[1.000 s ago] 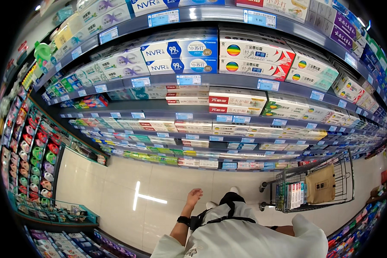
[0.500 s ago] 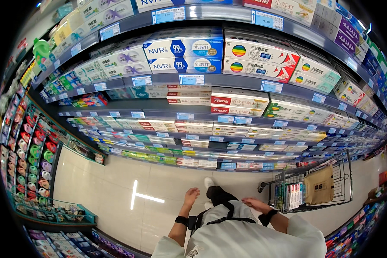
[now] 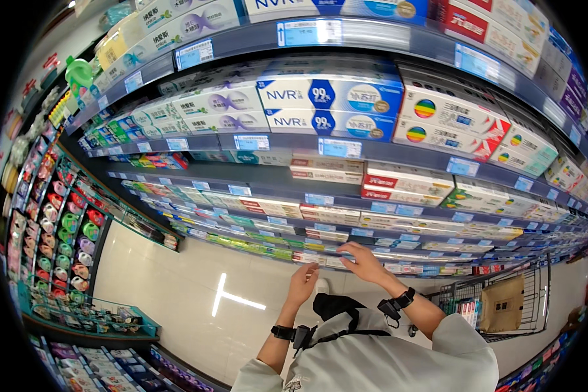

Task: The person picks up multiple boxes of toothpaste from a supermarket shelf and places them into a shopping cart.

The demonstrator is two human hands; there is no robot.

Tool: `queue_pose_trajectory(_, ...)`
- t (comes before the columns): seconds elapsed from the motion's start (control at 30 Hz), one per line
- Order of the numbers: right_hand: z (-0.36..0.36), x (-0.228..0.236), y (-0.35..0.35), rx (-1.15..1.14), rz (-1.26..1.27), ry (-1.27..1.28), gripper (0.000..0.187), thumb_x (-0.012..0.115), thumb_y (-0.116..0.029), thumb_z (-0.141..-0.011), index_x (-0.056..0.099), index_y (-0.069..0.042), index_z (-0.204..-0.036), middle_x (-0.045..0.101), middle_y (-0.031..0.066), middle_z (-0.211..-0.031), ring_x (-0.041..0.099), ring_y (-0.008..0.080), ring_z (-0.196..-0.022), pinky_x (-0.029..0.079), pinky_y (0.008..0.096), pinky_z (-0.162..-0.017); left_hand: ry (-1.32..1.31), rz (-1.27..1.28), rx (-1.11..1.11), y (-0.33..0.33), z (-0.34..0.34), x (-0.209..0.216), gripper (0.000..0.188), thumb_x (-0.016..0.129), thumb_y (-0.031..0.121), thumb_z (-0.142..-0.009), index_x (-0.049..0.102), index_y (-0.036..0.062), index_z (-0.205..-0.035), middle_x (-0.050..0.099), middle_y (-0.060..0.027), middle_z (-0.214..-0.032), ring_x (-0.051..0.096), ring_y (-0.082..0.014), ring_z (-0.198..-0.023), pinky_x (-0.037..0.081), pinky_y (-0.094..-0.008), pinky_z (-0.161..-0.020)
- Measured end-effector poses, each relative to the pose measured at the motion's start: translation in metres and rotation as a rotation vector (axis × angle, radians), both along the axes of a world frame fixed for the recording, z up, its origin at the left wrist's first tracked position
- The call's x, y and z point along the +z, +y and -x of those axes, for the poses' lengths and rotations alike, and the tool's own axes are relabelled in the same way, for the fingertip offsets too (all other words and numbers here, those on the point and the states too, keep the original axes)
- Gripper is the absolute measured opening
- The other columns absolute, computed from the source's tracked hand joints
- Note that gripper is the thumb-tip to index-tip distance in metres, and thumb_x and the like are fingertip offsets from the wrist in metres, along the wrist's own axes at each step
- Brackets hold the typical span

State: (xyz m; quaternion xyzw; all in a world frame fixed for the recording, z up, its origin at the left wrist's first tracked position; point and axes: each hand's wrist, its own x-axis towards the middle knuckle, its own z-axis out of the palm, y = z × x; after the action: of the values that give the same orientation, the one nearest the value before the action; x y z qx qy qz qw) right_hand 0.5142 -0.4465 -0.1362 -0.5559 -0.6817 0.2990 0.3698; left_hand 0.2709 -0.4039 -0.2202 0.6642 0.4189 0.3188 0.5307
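Note:
My left hand point(image 3: 302, 283) is raised in front of my body, over the floor, with nothing in it and its fingers loosely apart. To its right and a little farther forward, my right hand point(image 3: 366, 264) reaches toward the lower shelves. That hand is empty too, its thumb and fingers spread; whether its fingertips touch a shelf I cannot tell. Behind both hands are rows of long toothpaste boxes point(image 3: 330, 212), mostly white and red. Higher up are blue-and-white toothpaste boxes point(image 3: 326, 98) and white ones with a rainbow disc point(image 3: 447, 114). Each wrist wears a black strap with a small device.
A wire shopping cart point(image 3: 532, 304) stands at the right, holding a brown paper bag point(image 3: 503, 304) and several boxes. Shelves of colourful bottles point(image 3: 62, 235) line the left side. Low display racks point(image 3: 88, 320) jut out at the lower left. Pale glossy tiles point(image 3: 189, 281) cover the floor.
My right hand has come up from my side near the cart and forward to the lower shelves. My left hand has risen slightly. The shelves now look closer and sit farther right.

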Motion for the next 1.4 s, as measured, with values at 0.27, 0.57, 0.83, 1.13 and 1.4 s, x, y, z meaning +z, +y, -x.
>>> queue_pose_trajectory(0.27, 0.029, 0.087, 0.094, -0.186, -0.411, -0.327, 0.04, 0.064, -0.008, -0.086, 0.056, 0.002, -0.124, 0.052, 0.0167, -0.136, 0.047, 0.0366, -0.129, 0.039, 0.048, -0.108, 0.098, -0.371, -0.038, 0.073, -0.008, 0.087, 0.022, 0.061, 0.007, -0.093, 0.063, -0.0015, -0.114, 0.068, -0.0172, -0.102, 0.067, -0.03, -0.093, 0.053, -0.036, -0.08)
queue_pose_trajectory(0.57, 0.023, 0.093, 0.142, -0.367, -0.343, -0.596, 0.063, 0.066, -0.019, -0.087, 0.041, 0.005, -0.141, 0.045, 0.0213, -0.14, 0.04, 0.0383, -0.133, 0.022, 0.0521, -0.117, 0.072, -0.657, 0.023, 0.123, -0.038, 0.158, 0.027, 0.063, -0.002, -0.087, 0.063, 0.0005, -0.114, 0.065, -0.0165, -0.104, 0.063, -0.0357, -0.097, 0.05, -0.0411, -0.082)
queue_pose_trajectory(0.83, 0.027, 0.077, 0.139, -0.369, -0.321, -0.634, 0.066, 0.068, -0.02, -0.085, 0.043, 0.0, -0.142, 0.042, 0.0196, -0.142, 0.036, 0.0361, -0.137, 0.016, 0.058, -0.114, 0.188, -1.054, 0.103, 0.173, -0.078, 0.182, 0.032, 0.067, 0.001, -0.084, 0.061, 0.0024, -0.116, 0.06, -0.0152, -0.115, 0.056, -0.036, -0.108, 0.043, -0.0457, -0.092)
queue_pose_trajectory(1.13, 0.026, 0.068, 0.135, -0.383, -0.351, -0.648, 0.06, 0.07, -0.021, -0.082, 0.05, -0.004, -0.137, 0.042, 0.0166, -0.144, 0.036, 0.0337, -0.137, 0.018, 0.0553, -0.111, 0.339, -1.089, -0.031, 0.203, -0.092, 0.187, 0.036, 0.067, 0.005, -0.081, 0.061, 0.0019, -0.117, 0.06, -0.017, -0.114, 0.053, -0.0396, -0.111, 0.036, -0.0521, -0.101)
queue_pose_trajectory(1.4, 0.024, 0.064, 0.13, -0.363, -0.516, -0.541, 0.045, 0.069, -0.014, -0.08, 0.061, -0.012, -0.124, 0.053, 0.0082, -0.134, 0.047, 0.0245, -0.129, 0.023, 0.0494, -0.109, 0.344, -1.081, -0.063, 0.214, -0.09, 0.167, 0.038, 0.067, 0.0, -0.074, 0.064, 0.0027, -0.112, 0.061, -0.0147, -0.109, 0.055, -0.037, -0.108, 0.038, -0.0502, -0.099)
